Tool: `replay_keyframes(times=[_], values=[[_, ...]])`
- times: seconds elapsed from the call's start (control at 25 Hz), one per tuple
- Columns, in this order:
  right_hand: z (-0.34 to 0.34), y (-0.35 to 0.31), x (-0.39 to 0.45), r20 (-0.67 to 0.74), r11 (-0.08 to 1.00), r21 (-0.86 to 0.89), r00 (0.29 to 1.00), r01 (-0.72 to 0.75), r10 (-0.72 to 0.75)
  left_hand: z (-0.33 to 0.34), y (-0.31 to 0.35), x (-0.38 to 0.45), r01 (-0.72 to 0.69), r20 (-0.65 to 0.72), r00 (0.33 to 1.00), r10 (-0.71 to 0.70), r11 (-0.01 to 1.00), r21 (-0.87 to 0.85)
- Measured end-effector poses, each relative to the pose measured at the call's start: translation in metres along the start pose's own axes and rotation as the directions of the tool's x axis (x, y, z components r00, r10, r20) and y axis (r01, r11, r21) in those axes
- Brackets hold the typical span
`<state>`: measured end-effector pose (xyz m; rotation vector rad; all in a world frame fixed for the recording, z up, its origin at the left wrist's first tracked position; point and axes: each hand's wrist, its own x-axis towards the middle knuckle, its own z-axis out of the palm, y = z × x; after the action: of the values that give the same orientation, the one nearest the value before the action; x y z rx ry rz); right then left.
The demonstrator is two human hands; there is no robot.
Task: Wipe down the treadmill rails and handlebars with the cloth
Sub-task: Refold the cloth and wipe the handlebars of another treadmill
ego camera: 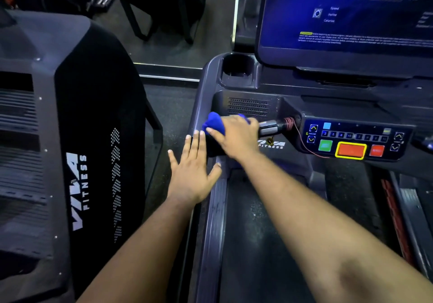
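Here the right hand (236, 136) holds a blue cloth (214, 124), with its fingers curled over it, and presses it on the short handlebar (269, 127) that sticks out from the treadmill's button panel (351, 138). The cloth bunches up at the far end of the hand, left of the panel and just below the little speaker holes (248, 107). A bit of bare bar (grey and black) shows between the hand and the panel.

The left hand (193, 171) is flat and wide, with fingers straight and spread. It rests on the left side rail (212, 220), further left of the panel than the cloth, and its fingertips almost reach the cloth.

On the panel there is a green button (325, 145), a big orange button with a yellow edge (350, 150) and a red button (376, 150). A thin red cord (302, 142) hangs by the panel's left end. Above the panel is a big blue screen (346, 12), and up to the panel's left is a cup holder (237, 68). Far left of the panel stands another dark machine with white letters (77, 190).
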<state>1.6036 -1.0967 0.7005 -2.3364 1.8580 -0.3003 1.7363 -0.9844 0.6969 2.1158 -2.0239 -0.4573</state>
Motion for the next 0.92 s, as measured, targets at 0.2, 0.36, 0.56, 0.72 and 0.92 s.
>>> replay_keyframes(times=[0.2, 0.36, 0.56, 0.72, 0.92], values=[[0.025, -0.056, -0.017, 0.054, 0.927, 0.373, 0.998, -0.033, 0.013, -0.006, -0.006, 0.002, 0.033, -0.05, 0.997, -0.054, 0.934, -0.355], [0.03, -0.056, -0.086, -0.059, 0.759, 0.63, 0.984, 0.165, -0.165, -0.011, -0.011, -0.034, 0.111, -0.065, 0.979, -0.192, 0.775, -0.622], [0.023, -0.076, -0.177, 0.009, 0.777, 0.607, 0.977, 0.164, -0.213, 0.003, -0.036, -0.144, 0.175, 0.075, 0.983, -0.166, 0.746, -0.643], [0.02, -0.094, -0.261, 0.033, 0.796, 0.579, 0.97, 0.177, -0.239, 0.015, -0.055, -0.236, 0.144, 0.082, 0.989, -0.121, 0.72, -0.679], [0.018, -0.119, -0.371, 0.078, 0.807, 0.564, 0.961, 0.176, -0.264, 0.018, -0.077, -0.347, 0.231, 0.16, 0.973, -0.168, 0.692, -0.684]])
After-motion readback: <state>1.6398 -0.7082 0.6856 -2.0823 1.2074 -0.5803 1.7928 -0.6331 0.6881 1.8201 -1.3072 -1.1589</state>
